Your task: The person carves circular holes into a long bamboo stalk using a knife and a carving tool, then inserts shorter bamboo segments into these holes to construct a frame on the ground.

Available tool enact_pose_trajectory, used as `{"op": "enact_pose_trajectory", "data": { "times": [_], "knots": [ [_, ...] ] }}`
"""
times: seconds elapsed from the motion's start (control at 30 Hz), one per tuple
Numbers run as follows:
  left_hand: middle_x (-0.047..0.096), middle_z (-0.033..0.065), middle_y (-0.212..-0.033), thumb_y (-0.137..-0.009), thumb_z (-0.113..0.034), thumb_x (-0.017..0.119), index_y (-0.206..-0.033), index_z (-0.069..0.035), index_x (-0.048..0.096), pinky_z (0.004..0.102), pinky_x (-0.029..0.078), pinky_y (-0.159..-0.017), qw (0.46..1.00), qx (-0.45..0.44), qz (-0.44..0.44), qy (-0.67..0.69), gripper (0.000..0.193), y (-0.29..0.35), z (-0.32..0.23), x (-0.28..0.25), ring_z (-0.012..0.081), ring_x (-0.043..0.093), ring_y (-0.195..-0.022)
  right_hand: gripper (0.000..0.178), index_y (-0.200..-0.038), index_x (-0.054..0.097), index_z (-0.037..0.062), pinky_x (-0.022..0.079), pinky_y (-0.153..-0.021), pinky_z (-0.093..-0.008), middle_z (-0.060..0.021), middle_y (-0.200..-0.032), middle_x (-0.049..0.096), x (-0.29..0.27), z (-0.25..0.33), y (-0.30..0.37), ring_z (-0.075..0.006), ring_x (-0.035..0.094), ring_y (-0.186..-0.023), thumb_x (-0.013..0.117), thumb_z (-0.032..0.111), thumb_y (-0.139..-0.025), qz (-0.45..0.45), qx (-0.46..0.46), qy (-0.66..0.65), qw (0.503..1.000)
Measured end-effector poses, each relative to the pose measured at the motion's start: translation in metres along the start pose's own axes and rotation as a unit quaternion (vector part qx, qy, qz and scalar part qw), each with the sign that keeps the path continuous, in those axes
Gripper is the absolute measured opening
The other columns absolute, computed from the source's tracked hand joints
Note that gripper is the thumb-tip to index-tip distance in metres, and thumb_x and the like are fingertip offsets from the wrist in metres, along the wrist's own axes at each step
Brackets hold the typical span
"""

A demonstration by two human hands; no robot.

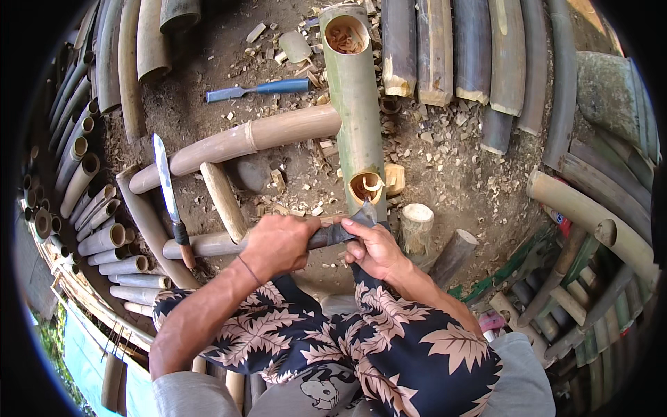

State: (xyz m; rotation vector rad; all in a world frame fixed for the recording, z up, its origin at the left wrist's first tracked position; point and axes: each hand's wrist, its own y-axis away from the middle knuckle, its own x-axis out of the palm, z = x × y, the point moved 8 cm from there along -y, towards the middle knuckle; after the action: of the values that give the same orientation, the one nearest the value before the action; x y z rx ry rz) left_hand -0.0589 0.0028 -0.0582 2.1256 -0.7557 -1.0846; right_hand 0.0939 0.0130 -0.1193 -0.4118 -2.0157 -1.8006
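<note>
Both my hands are on a knife (364, 215) with a dark wrapped grip, held low in front of my lap. My left hand (281, 240) is closed at the left end of the grip. My right hand (376, 247) is wrapped round it nearer the blade, thumb lying along the top. The blade's tip is at the near edge of an oval hole in a thick green bamboo tube (356, 90), where a pale curled shaving sticks up. A second oval hole at the tube's far end holds loose shavings. The tube's near end is hidden behind my hands.
A blue-handled chisel (281, 86) lies beyond a bamboo pole (264, 133). At left, a long-bladed knife (167, 184) rests against the bamboo frame. A short wooden stump (417, 228) stands right of the tube. Cut bamboo pieces (470, 52) line both sides; wood chips litter the dirt.
</note>
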Motion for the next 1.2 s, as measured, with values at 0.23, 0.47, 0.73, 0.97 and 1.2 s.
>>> {"op": "enact_pose_trajectory", "data": {
  "times": [0.23,0.47,0.73,0.97,1.2],
  "knots": [
    [0.068,0.0281,-0.081,-0.076,-0.019,0.067,-0.129,-0.002,0.049,0.0517,0.056,-0.075,0.893,-0.211,-0.101,0.386,0.058,-0.026,-0.088,0.054,0.0449,0.068,-0.074,0.035,-0.09,0.07,-0.0032,0.048,-0.053,-0.0278,-0.0074,-0.062,0.067,-0.027,0.06,0.024,-0.0142,0.061,-0.055,0.057,0.029,-0.098,-0.25,-0.213,0.341,0.881],
    [0.069,0.01,-0.082,-0.08,-0.011,0.064,-0.1,-0.008,0.061,0.0379,0.054,-0.061,0.992,-0.038,-0.066,-0.104,0.02,0.009,-0.019,0.001,0.025,0.07,-0.068,0.028,-0.119,0.062,0.0105,0.048,-0.061,-0.0311,-0.0012,-0.085,0.065,0.008,-0.02,-0.011,-0.0127,0.057,-0.061,0.054,0.032,-0.102,0.115,-0.002,-0.07,0.991],
    [0.068,0.0152,-0.072,-0.072,-0.018,0.066,-0.102,-0.011,0.061,0.0474,0.055,-0.065,0.998,-0.034,0.029,0.052,0.03,-0.011,0.001,0.029,0.0353,0.069,-0.07,0.022,-0.102,0.07,0.0017,0.044,-0.055,-0.029,0.0002,-0.07,0.062,-0.008,0.011,0.002,-0.0076,0.046,-0.049,0.065,0.022,-0.095,-0.063,-0.009,0.047,0.997],
    [0.067,0.0301,-0.082,-0.076,-0.02,0.066,-0.129,-0.004,0.055,0.0504,0.055,-0.076,0.881,-0.227,-0.084,0.406,0.057,-0.03,-0.077,0.088,0.0469,0.067,-0.077,0.039,-0.088,0.071,-0.0007,0.051,-0.057,-0.0324,-0.0077,-0.065,0.07,-0.049,0.053,0.011,-0.0172,0.065,-0.057,0.056,0.034,-0.098,-0.269,-0.215,0.4,0.85],
    [0.07,0.0239,-0.083,-0.075,-0.023,0.074,-0.119,-0.01,0.068,0.0477,0.056,-0.079,0.819,-0.23,-0.149,0.504,0.046,-0.01,-0.047,0.119,0.0401,0.07,-0.079,0.034,-0.098,0.061,-0.0042,0.054,-0.066,-0.0414,-0.0129,-0.075,0.07,0.003,0.044,0.022,-0.0293,0.069,-0.066,0.047,0.027,-0.1,-0.164,-0.214,0.541,0.797]
  ]
}}
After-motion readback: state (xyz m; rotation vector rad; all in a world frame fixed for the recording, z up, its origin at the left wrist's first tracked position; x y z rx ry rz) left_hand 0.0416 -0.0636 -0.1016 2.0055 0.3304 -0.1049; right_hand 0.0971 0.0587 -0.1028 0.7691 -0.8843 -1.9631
